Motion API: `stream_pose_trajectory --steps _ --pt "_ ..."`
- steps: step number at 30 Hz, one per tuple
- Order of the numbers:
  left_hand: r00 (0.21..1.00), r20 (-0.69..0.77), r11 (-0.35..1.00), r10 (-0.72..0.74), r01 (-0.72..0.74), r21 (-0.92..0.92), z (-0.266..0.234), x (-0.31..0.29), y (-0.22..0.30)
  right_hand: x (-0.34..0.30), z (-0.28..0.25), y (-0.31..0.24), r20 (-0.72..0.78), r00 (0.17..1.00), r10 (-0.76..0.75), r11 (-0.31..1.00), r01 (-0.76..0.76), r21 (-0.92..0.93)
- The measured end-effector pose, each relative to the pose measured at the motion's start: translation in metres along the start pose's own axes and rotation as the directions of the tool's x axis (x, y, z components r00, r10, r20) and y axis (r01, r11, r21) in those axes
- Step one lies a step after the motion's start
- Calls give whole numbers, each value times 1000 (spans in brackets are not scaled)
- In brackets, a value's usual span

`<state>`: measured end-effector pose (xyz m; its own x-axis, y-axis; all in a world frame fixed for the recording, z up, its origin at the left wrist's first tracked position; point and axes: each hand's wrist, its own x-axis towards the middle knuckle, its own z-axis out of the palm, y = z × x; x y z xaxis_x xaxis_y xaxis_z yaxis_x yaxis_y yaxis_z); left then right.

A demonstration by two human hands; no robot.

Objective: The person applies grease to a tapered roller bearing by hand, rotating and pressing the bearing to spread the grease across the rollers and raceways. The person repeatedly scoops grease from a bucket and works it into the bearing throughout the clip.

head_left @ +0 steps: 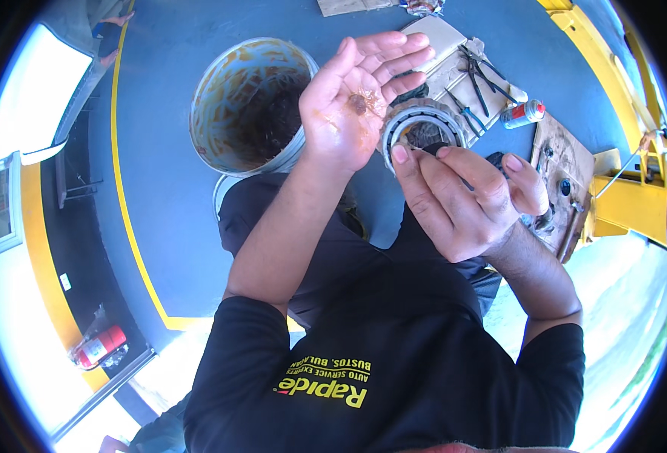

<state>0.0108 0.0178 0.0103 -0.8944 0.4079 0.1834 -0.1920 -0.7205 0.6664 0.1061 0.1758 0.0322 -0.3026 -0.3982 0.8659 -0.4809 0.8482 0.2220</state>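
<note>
My left hand [339,124] is held palm up with its fingers stretched out. A dab of brown grease [361,103] lies in the palm, and the skin around it shines. Close beside it, my right hand [465,198] grips a ring-shaped roller bearing [395,130] between thumb and fingers, its dark rollers showing around the ring. A gap at its centre lets the background show through. Below and left of my hands stands a bucket [207,113], its inner wall smeared with brown grease and its bottom dark.
Pliers [478,75] and another hand tool [465,113] lie on pale cardboard [441,36] on the blue floor. A red-and-white spray can [524,114] is nearby. Yellow steel equipment [626,208] stands right, beside a stained board [564,155]. A fire extinguisher [99,347] is at left.
</note>
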Motion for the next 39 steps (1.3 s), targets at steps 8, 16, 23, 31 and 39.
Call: stream_pose_trajectory --steps 8,16,23,31,39 --pt "995 98 1000 5 -4 -3 8 3 -7 -3 0 7 -38 999 17 1000 -16 18" --pt "879 449 986 -162 157 47 2 5 -3 5 -8 18 -22 997 78 995 -79 -58" --pt "862 462 957 -210 278 -84 3 -8 -29 20 10 9 -275 951 139 988 -153 -28" --pt "861 498 937 -102 251 -243 9 1 -30 34 7 -3 -316 929 193 981 -186 52" --pt "700 696 949 158 87 -303 0 12 -25 41 16 -12 -446 878 174 985 -153 81"
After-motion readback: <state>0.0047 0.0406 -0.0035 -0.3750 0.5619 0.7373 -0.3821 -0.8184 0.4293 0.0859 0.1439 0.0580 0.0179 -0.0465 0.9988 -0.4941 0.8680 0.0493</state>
